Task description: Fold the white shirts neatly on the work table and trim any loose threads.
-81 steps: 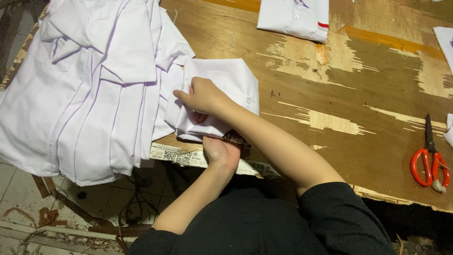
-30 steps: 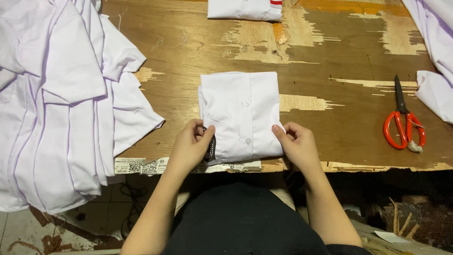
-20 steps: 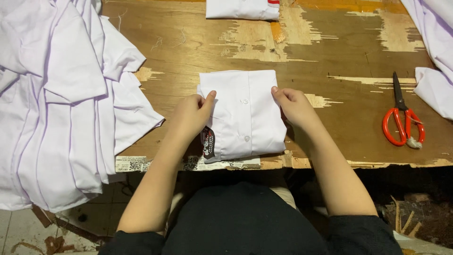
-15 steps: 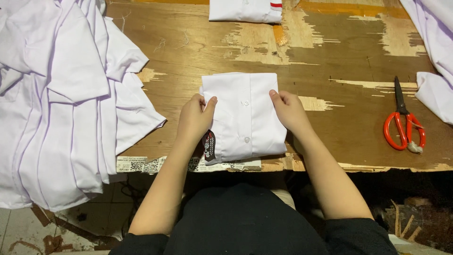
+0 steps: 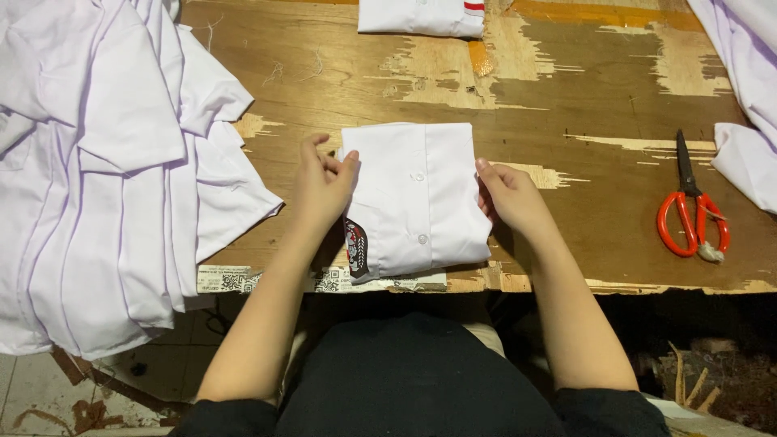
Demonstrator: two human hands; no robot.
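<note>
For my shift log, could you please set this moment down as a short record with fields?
Surface: worn wooden table
Centre item: folded white buttoned shirt with a dark patch at its lower left corner
Left hand: fingertips on the shirt's left edge
Right hand: fingertips at the shirt's right edge
Left of table: pile of white shirts hanging over the edge
Right of table: red-handled scissors, closed
Far edge: second folded white shirt

Worn plywood table; stained tiled floor below.
</note>
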